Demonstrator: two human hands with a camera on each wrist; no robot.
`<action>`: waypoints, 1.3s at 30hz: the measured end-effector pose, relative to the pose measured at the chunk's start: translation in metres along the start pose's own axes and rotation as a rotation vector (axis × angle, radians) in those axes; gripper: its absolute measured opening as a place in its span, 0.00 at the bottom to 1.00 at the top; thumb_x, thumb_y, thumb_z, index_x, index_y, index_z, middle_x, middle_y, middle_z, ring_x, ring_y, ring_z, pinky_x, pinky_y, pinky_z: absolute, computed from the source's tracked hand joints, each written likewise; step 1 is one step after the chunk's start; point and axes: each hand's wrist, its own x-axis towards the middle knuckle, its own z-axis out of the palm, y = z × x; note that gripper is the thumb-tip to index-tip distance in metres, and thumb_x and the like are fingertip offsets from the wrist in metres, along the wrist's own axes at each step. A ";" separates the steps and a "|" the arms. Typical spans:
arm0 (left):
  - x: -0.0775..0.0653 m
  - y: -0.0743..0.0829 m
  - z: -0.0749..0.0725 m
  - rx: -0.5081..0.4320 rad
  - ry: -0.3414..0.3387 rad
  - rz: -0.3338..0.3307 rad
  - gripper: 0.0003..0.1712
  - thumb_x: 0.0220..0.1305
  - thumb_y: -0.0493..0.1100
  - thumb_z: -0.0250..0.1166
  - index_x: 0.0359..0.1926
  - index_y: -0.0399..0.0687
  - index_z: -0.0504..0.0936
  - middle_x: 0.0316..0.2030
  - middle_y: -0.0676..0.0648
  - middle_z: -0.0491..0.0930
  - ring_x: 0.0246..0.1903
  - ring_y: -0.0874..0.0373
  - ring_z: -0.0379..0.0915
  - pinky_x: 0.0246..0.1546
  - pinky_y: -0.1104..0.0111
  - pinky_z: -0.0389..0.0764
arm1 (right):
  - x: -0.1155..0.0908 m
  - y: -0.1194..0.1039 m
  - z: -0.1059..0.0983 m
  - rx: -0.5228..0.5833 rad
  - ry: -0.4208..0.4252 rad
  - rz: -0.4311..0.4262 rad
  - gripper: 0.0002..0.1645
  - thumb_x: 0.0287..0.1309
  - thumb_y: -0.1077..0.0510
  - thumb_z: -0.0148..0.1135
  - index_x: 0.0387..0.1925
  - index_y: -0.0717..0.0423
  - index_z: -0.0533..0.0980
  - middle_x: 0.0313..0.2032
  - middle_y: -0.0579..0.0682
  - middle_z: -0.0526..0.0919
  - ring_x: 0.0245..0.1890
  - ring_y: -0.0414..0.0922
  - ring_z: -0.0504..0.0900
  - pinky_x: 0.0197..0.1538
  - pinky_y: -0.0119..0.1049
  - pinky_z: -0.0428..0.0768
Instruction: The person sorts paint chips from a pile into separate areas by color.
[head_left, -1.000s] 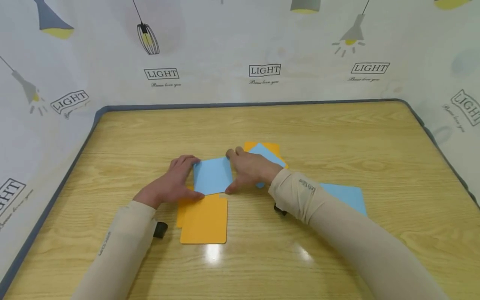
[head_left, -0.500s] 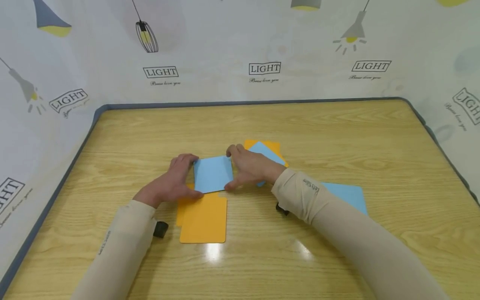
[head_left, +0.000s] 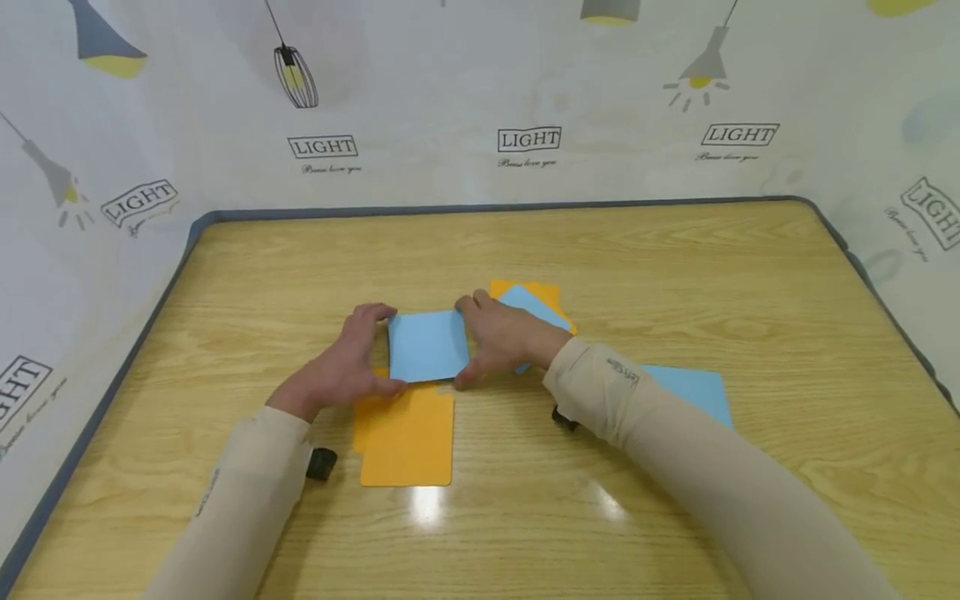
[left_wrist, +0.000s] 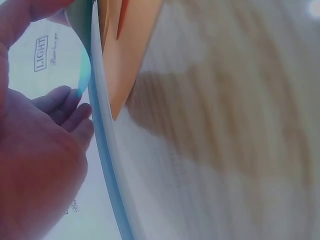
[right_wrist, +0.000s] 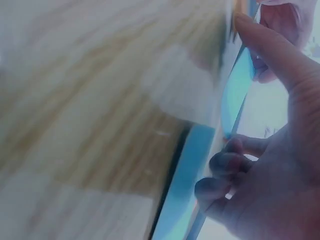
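In the head view a light blue card (head_left: 429, 347) spans the space between my two hands. My left hand (head_left: 341, 360) grips its left edge, thumb at the near corner and fingers at the far corner. The right edge is held the same way by my right hand (head_left: 506, 335). Both wrist views show this blue card (right_wrist: 236, 95) bowed in a curve, raised above the wood. Just below it in the head view lie overlapping orange cards (head_left: 408, 446), their far ends partly covered by the held card.
Beyond my right hand, another blue card (head_left: 536, 310) lies askew on an orange card (head_left: 551, 292). A further blue sheet (head_left: 693, 390) is partly hidden by my right sleeve. The wooden table (head_left: 600, 250) is bordered by a printed white wall covering (head_left: 427, 100).
The held blue card has shifted slightly away and to the right with both hands, and its near edge now sits more level. The cards on the table have stayed put.
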 end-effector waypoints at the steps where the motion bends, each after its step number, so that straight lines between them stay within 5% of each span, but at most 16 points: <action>1: 0.000 0.002 0.000 -0.015 0.003 0.003 0.56 0.49 0.41 0.76 0.70 0.35 0.49 0.69 0.34 0.47 0.66 0.39 0.48 0.65 0.46 0.55 | -0.003 0.002 -0.002 0.034 0.013 -0.014 0.66 0.42 0.32 0.75 0.72 0.60 0.52 0.58 0.55 0.63 0.51 0.46 0.69 0.51 0.38 0.74; 10: -0.001 0.024 -0.005 -0.186 0.078 0.178 0.54 0.52 0.36 0.76 0.70 0.34 0.50 0.67 0.36 0.47 0.69 0.41 0.47 0.68 0.51 0.50 | -0.041 0.022 -0.013 0.445 0.238 -0.196 0.62 0.44 0.44 0.80 0.70 0.62 0.53 0.54 0.51 0.62 0.50 0.49 0.66 0.51 0.39 0.69; 20: 0.014 0.081 0.012 -0.214 0.088 0.332 0.55 0.50 0.36 0.76 0.71 0.34 0.50 0.68 0.39 0.46 0.68 0.47 0.48 0.69 0.55 0.51 | -0.106 0.053 -0.021 0.503 0.359 -0.230 0.61 0.48 0.48 0.78 0.73 0.57 0.50 0.50 0.53 0.61 0.46 0.45 0.63 0.42 0.41 0.66; 26: 0.034 0.119 0.040 -0.163 0.045 0.367 0.55 0.51 0.42 0.77 0.71 0.35 0.51 0.68 0.39 0.47 0.65 0.46 0.52 0.62 0.54 0.65 | -0.158 0.080 -0.022 0.464 0.378 -0.172 0.59 0.50 0.52 0.77 0.73 0.56 0.49 0.49 0.52 0.61 0.47 0.47 0.63 0.43 0.39 0.65; 33: 0.059 0.164 0.088 -0.081 -0.100 0.365 0.57 0.52 0.47 0.76 0.72 0.33 0.49 0.69 0.38 0.47 0.68 0.48 0.46 0.64 0.62 0.60 | -0.217 0.114 -0.015 0.435 0.299 -0.008 0.60 0.48 0.49 0.79 0.72 0.58 0.49 0.48 0.50 0.62 0.46 0.45 0.63 0.44 0.36 0.67; 39: 0.076 0.193 0.123 0.110 -0.215 0.328 0.59 0.52 0.53 0.76 0.72 0.32 0.49 0.68 0.38 0.50 0.66 0.48 0.48 0.63 0.70 0.58 | -0.245 0.137 0.001 0.437 0.211 0.105 0.63 0.45 0.44 0.79 0.69 0.64 0.49 0.46 0.54 0.62 0.46 0.48 0.62 0.45 0.34 0.67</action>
